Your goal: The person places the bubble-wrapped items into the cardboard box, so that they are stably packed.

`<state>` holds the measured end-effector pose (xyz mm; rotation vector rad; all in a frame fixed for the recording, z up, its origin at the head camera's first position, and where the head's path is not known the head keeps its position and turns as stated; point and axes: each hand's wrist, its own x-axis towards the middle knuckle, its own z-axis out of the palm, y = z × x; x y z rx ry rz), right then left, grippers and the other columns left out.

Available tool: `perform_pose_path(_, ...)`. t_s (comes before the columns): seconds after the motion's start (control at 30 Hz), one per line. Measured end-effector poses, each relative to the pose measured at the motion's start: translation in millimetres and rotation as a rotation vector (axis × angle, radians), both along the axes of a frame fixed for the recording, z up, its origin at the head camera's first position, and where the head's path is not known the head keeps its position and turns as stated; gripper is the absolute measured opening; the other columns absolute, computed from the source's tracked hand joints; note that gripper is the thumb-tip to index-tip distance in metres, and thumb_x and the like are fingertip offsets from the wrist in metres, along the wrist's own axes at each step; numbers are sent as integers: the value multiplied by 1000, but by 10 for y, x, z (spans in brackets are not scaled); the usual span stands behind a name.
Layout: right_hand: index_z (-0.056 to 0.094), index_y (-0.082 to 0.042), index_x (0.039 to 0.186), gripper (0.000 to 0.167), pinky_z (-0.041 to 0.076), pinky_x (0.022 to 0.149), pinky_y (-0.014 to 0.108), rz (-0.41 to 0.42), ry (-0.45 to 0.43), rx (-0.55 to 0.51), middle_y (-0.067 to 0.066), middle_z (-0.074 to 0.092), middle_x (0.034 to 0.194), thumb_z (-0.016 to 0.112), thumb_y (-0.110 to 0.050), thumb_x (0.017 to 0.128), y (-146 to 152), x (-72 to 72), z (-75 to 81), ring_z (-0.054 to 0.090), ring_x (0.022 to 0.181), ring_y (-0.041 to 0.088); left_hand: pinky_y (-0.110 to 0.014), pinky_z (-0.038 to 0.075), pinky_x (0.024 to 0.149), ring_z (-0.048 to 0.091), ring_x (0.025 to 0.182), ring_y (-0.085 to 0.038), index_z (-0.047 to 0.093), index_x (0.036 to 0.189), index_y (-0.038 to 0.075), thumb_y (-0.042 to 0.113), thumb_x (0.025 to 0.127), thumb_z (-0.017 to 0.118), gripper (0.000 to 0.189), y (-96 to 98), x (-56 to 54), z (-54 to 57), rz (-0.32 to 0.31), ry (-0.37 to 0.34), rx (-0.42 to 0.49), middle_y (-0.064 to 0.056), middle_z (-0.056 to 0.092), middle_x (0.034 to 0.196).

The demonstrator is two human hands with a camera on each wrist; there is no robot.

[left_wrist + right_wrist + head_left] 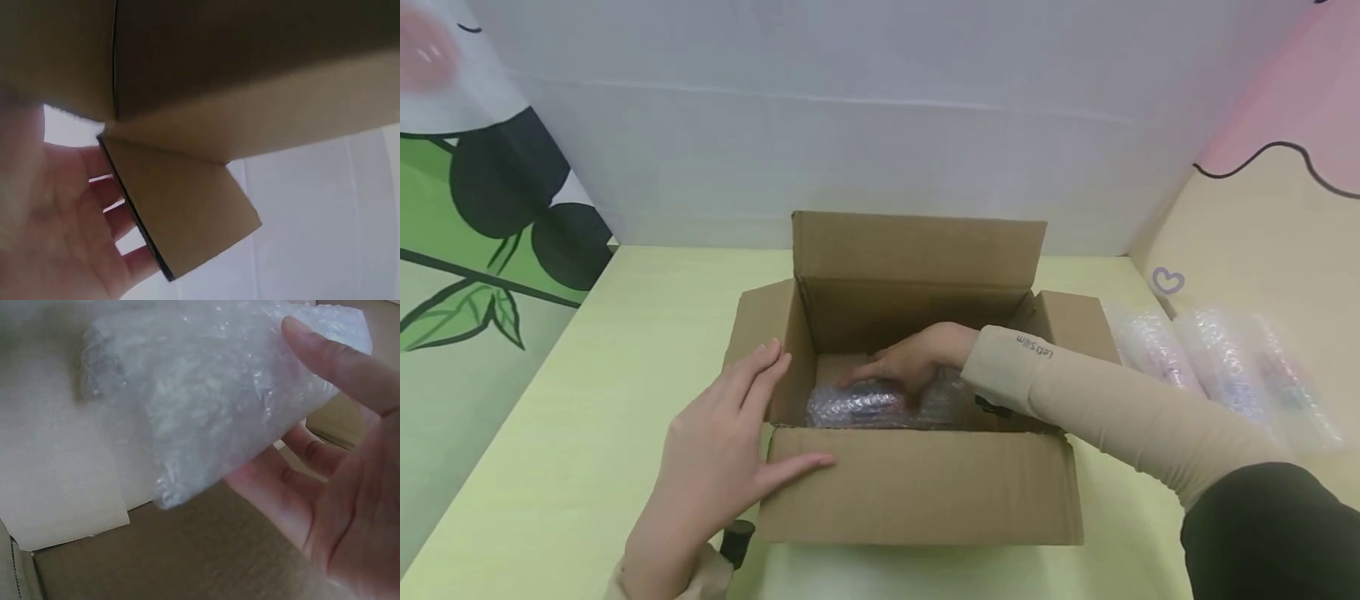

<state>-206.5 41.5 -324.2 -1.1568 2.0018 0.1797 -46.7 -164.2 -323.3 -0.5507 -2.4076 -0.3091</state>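
Note:
An open cardboard box [925, 492] stands on the table with its flaps folded outward. My right hand [917, 358] reaches inside it and grips a bubble-wrapped package [853, 406] low near the front wall. In the right wrist view the thumb [331, 359] lies over the bubble wrap [206, 406] and the other fingers are underneath; the wrap blurs what is inside. My left hand [718, 450] rests against the box's left flap [760, 321], fingers extended behind it, the thumb lying over the front flap. The left wrist view shows those fingers along the flap's edge [181, 212].
Several more bubble-wrapped packages [1225, 367] lie at the right side, beyond the box's right flap [1078, 325]. A pale wall [880, 158] rises close behind the back flap [917, 250]. The yellowish table [580, 417] extends to the left of the box.

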Motion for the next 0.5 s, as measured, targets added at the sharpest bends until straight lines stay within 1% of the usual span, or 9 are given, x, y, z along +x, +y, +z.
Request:
perform_pose_path(0.03, 11, -47, 152, 103, 34, 113, 43, -3, -15, -3, 2, 15, 164, 72, -2, 83, 2, 1, -5, 22, 148, 23, -46, 57, 74, 61, 114, -33, 58, 129, -1, 86, 76, 41, 103, -17, -1, 21, -6, -22, -9, -15, 59, 132)
perform_pose_path(0.1, 11, -47, 153, 104, 42, 104, 38, -6, -37, -10, 0, 17, 163, 73, -2, 82, 3, 4, -13, 37, 138, 21, -44, 57, 71, 61, 113, -32, 57, 129, 0, 86, 71, 48, 104, -47, -9, 66, -15, -64, -36, -15, 58, 131)
perform_pose_path(0.13, 11, -47, 153, 105, 45, 97, 34, -4, -42, -11, -1, 18, 163, 73, -2, 82, 2, 6, -14, 43, 130, 19, -43, 57, 69, 61, 111, -31, 57, 129, 0, 86, 69, 52, 105, -57, -13, 90, -18, -79, -49, -15, 58, 130)
perform_pose_path(0.2, 10, -46, 153, 105, 47, 82, 28, 0, -55, -14, -2, 21, 162, 74, -2, 82, -1, 5, -17, 50, 110, 17, -39, 56, 62, 61, 106, -29, 56, 129, 0, 84, 63, 62, 107, -70, -27, 136, -24, -98, -69, -15, 57, 128)
perform_pose_path(0.23, 10, -46, 153, 105, 46, 76, 27, -2, -63, -14, -3, 23, 161, 73, -1, 82, -2, 5, -17, 50, 101, 17, -36, 54, 57, 61, 105, -29, 56, 131, 1, 83, 60, 65, 109, -75, -33, 161, -25, -115, -79, -14, 56, 129)
perform_pose_path(0.33, 11, -46, 153, 104, 44, 70, 24, -4, -73, -14, -4, 30, 156, 73, -1, 82, -10, 6, -16, 48, 86, 13, -27, 45, 46, 58, 110, -28, 53, 135, 1, 80, 54, 71, 114, -79, -50, 229, -22, -178, -96, -14, 51, 135)
perform_pose_path(0.4, 11, -47, 152, 104, 43, 67, 24, -14, -82, -11, -4, 34, 151, 73, -1, 82, -13, 9, -12, 45, 78, 12, -24, 40, 43, 53, 118, -29, 49, 139, 2, 79, 53, 72, 118, -77, -65, 274, -12, -242, -103, -14, 47, 141)
perform_pose_path(0.43, 12, -48, 152, 104, 43, 66, 25, -20, -88, -9, -4, 36, 148, 73, -1, 82, -15, 9, -12, 44, 74, 11, -23, 39, 43, 51, 122, -30, 47, 141, 2, 79, 53, 72, 120, -74, -72, 295, -7, -280, -106, -14, 45, 144)
perform_pose_path(0.5, 13, -50, 151, 104, 44, 65, 26, -38, -99, -6, -3, 38, 143, 73, -2, 82, -17, 11, -10, 41, 67, 9, -25, 42, 44, 48, 126, -33, 41, 145, 3, 79, 53, 73, 124, -64, -88, 339, 2, -363, -110, -15, 39, 149)
